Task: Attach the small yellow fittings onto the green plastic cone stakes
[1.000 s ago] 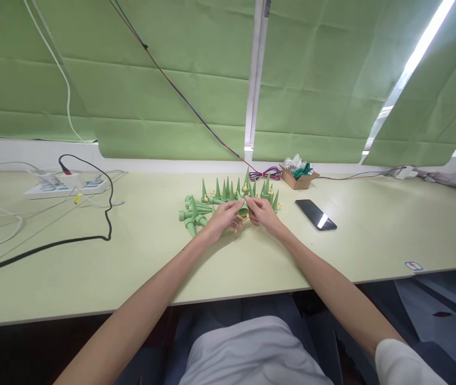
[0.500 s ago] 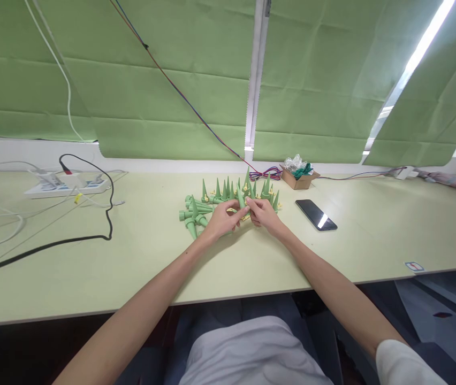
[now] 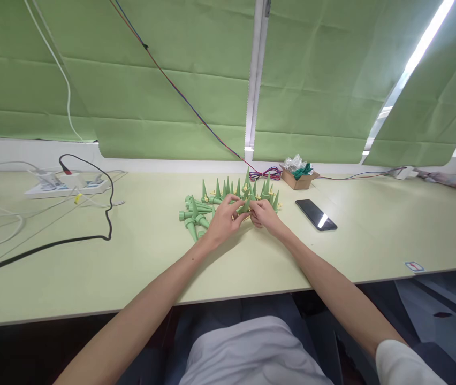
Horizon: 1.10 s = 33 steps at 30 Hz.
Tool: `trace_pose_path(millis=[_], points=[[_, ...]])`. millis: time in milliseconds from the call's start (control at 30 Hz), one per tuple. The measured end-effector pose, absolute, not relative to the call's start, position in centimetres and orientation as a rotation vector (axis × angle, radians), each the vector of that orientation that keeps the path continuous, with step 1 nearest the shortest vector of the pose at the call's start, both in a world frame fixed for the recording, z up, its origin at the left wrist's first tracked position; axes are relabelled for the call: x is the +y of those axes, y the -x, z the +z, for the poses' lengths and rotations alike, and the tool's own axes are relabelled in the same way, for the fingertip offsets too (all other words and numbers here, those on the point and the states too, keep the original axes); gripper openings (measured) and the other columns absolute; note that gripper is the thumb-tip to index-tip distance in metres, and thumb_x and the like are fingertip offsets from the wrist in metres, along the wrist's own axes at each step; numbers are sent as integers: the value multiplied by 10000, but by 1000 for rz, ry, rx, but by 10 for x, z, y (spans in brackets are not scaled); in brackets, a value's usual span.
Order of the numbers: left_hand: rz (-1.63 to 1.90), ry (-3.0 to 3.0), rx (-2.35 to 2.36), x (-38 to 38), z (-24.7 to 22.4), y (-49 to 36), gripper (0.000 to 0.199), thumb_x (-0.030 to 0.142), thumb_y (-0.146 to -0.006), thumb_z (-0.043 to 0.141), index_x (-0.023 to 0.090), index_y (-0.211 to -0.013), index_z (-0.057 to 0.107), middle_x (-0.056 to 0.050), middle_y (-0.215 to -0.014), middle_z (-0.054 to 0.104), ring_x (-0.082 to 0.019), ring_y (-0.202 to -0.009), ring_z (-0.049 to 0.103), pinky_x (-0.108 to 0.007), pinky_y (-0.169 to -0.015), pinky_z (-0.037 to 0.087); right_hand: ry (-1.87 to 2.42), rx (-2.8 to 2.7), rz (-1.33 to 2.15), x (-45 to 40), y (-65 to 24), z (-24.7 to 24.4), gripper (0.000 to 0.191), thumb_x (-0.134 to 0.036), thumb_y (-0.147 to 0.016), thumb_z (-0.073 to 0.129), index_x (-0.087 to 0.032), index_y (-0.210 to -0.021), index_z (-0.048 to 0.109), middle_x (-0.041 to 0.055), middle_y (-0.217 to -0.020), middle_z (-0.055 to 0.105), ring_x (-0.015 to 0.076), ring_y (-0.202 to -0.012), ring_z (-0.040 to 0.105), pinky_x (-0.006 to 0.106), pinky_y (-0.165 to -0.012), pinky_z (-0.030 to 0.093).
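My left hand (image 3: 225, 219) is closed around a green watering spike (image 3: 245, 206), a pointed plastic cone held tilted up to the right. Pinched fingers of my right hand (image 3: 265, 215) meet the spike's side; whether they grip a small part there is hidden. Behind both hands several green spikes with yellow fittings (image 3: 267, 188) stand point up in a cluster. More green spikes (image 3: 191, 227) lie loose in a pile left of my left hand, and one spike (image 3: 194, 207) points upward among them.
A black phone (image 3: 316, 215) lies right of my hands. Farther back is a small cardboard box (image 3: 298, 182) with clear and green plastic, beside coiled wires (image 3: 268, 173). On the left are a power strip (image 3: 67, 187) and a black cable (image 3: 51, 246).
My left hand has shifted slightly up and right, and the spike in it leans more to the right. My right hand has barely moved.
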<state>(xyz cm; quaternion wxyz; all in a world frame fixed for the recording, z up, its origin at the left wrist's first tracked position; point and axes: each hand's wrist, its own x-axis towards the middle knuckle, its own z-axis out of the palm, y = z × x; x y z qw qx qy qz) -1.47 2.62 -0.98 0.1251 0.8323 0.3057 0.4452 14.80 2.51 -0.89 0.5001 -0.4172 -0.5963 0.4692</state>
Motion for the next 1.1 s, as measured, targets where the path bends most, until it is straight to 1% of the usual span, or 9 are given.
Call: trace_pose_path(millis=[133, 333, 433, 600, 733, 800, 867, 967, 1100], points=[[1321, -2534, 846, 28, -13, 16, 149, 244, -919, 560, 196, -1043, 628, -66, -1107, 514, -43, -544, 474, -246, -564, 446, 1011, -1449, 1141, 25, -148, -9, 503, -410, -869, 544, -234, -484, 271, -66, -342, 282, 61, -299, 248, 221, -312, 186], [1276, -2664, 843, 27, -13, 18, 265, 256, -958, 489, 253, -1183, 630, -81, -1127, 508, -80, -622, 496, -258, -629, 435, 970, -1462, 1145, 22, -149, -7, 418, -347, -838, 536, -218, -484, 354, -70, -371, 277, 60, -322, 250, 224, -334, 200], [1268, -2605, 872, 25, -10, 16, 267, 260, -959, 483, 260, -1180, 632, -80, -1124, 509, -85, -630, 495, -255, -635, 445, 971, -1433, 1145, 21, -147, -5, 417, -389, -837, 562, -218, -503, 379, -72, -376, 279, 63, -329, 243, 229, -335, 208], [1335, -2409, 979, 23, -6, 12, 238, 216, -910, 530, 230, -1138, 598, -74, -1172, 495, -62, -595, 498, -254, -633, 459, 933, -1366, 1132, 23, -144, -8, 532, -555, -841, 593, -223, -509, 344, -70, -402, 275, 65, -339, 264, 236, -341, 226], [1375, -2207, 1115, 25, -5, 11, 390, 235, -841, 608, 210, -1210, 482, -79, -1162, 526, -66, -573, 503, -263, -619, 458, 895, -1386, 1056, 26, -145, -12, 543, -633, -845, 570, -212, -545, 404, -60, -411, 337, 69, -335, 294, 238, -345, 240], [1364, -2104, 1159, 26, -4, 11, 355, 303, -836, 624, 196, -1149, 495, -69, -1096, 564, -74, -561, 502, -258, -590, 452, 877, -1384, 996, 26, -146, -12, 544, -632, -854, 562, -208, -546, 419, -52, -423, 363, 71, -334, 310, 242, -345, 239], [1290, -2028, 1153, 26, -2, 11, 253, 397, -867, 586, 180, -992, 549, -55, -976, 606, -90, -546, 508, -250, -540, 435, 871, -1364, 962, 26, -146, -11, 541, -634, -856, 558, -206, -552, 429, -48, -439, 379, 71, -336, 321, 244, -345, 233], [1109, -1887, 1092, 23, 3, 10, 452, 575, -915, 445, 169, -762, 572, -31, -721, 603, -107, -462, 481, -256, -443, 396, 874, -1341, 963, 25, -145, -9, 525, -638, -854, 557, -207, -576, 442, -48, -460, 394, 73, -343, 333, 245, -346, 233], [1012, -1737, 972, 20, 7, 8, 550, 684, -849, 489, 158, -733, 597, -33, -711, 608, -125, -491, 539, -254, -404, 422, 866, -1394, 956, 23, -144, -7, 498, -615, -867, 555, -204, -600, 469, -35, -485, 444, 77, -349, 358, 249, -347, 241]])
